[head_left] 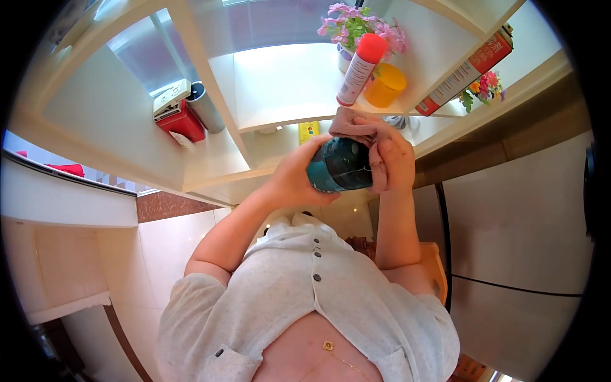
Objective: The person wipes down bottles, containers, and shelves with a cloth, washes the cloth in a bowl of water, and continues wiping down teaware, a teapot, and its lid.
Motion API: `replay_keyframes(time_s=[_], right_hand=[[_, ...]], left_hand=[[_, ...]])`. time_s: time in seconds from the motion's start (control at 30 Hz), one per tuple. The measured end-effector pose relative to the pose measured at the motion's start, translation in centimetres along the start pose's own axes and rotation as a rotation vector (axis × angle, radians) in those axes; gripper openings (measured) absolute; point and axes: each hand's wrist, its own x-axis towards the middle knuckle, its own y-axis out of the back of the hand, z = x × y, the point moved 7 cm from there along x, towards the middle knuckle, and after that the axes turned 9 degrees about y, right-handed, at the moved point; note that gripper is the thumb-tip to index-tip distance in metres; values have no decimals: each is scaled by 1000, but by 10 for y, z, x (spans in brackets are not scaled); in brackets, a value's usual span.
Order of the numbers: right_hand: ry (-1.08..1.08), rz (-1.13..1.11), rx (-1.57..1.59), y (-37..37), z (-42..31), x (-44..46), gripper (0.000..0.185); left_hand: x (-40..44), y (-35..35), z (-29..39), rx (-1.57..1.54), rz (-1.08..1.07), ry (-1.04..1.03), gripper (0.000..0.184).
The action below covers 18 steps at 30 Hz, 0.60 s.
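Observation:
A dark green cylindrical container [331, 167] is held tilted in front of the white shelving, above my chest. My left hand [294, 175] is closed around its left side. On the opposite end, my right hand [398, 156] grips a dusty-pink cloth [347, 124], which drapes over the container's top and right end. The cloth touches the container and hides part of it. Just beyond my hands, a spray can with a red cap [358, 71] stands on the shelf beside a yellow round container [386, 86].
White shelving [280, 114] spans the front. It holds pink potted flowers [391, 37], a red box [183, 123], a grey cylinder [206, 109], a tall red-and-white box [464, 73] and a yellow packet [309, 132]. Grey cabinet-like panels [515, 235] and an orange chair [434, 267] are at right.

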Motion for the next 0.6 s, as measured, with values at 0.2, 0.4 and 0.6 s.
replay_keyframes(time_s=[0.2, 0.4, 0.6], right_hand=[[466, -154, -739, -27, -49, 8, 31], [732, -160, -1014, -48, -43, 0, 30], [941, -214, -1194, -76, 8, -25, 28]], left_hand=[[4, 2, 5, -154, 17, -40, 86], [2, 7, 2, -243, 56, 61, 82], [2, 30, 7, 454, 188, -128, 70]])
